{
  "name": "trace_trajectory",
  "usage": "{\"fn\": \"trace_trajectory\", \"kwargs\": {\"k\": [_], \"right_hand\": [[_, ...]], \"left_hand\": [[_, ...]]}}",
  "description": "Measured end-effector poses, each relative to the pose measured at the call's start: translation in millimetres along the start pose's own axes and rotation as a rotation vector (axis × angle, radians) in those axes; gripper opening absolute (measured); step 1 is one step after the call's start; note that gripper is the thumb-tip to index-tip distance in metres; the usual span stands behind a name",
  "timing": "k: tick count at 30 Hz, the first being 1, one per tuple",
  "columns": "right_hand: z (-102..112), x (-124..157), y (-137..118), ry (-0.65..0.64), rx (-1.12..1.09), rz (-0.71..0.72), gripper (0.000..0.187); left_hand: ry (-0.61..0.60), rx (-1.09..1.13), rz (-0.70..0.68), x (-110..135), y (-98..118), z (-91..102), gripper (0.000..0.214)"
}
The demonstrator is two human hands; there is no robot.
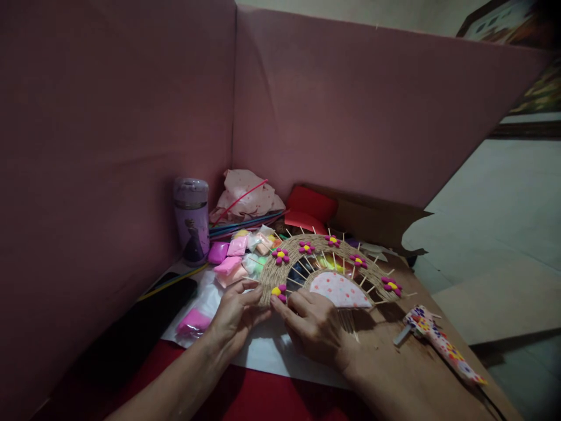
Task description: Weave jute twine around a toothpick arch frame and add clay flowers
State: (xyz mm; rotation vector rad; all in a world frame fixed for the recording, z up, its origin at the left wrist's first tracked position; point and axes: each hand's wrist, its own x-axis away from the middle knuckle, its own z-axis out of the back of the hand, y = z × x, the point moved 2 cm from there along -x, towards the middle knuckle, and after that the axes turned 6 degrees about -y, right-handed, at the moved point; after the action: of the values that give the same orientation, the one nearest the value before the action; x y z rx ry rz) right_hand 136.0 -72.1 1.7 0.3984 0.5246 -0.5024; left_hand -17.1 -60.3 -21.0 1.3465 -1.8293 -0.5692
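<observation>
A half-round fan [280, 245] of woven twine on thin sticks is held tilted up above the table. Its centre is a white half-disc with pink dots [337, 289], and several magenta clay flowers with yellow middles sit along the twine band. My left hand [239, 307] grips the fan's lower left end, thumb in front and fingers partly behind it. The fingertips of my right hand [311, 321] press on the lowest left flower [279, 292]; its other fingers are curled, resting near the dotted half-disc.
Packets of coloured clay [230, 266] lie behind the fan on a white sheet [280, 362]. A purple tumbler [191, 219] stands at the back left, near dotted cloth [249, 196] and red pieces [311, 204]. A patterned glue gun [442, 339] lies at right; pink panels [350, 111] rise behind.
</observation>
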Motion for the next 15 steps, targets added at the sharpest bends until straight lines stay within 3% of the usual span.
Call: {"fn": "trace_trajectory", "kwargs": {"k": [9,15], "right_hand": [[2.6,13.4,13.0,0.089,-0.117,-0.153,0.036],[-1.2,13.7,13.6,0.028,-0.097,-0.172,0.036]], "left_hand": [[0.012,-0.020,0.001,0.0,-1.1,2.0,0.017],[0.013,-0.014,0.009,0.2,-0.7,1.1,0.017]]}}
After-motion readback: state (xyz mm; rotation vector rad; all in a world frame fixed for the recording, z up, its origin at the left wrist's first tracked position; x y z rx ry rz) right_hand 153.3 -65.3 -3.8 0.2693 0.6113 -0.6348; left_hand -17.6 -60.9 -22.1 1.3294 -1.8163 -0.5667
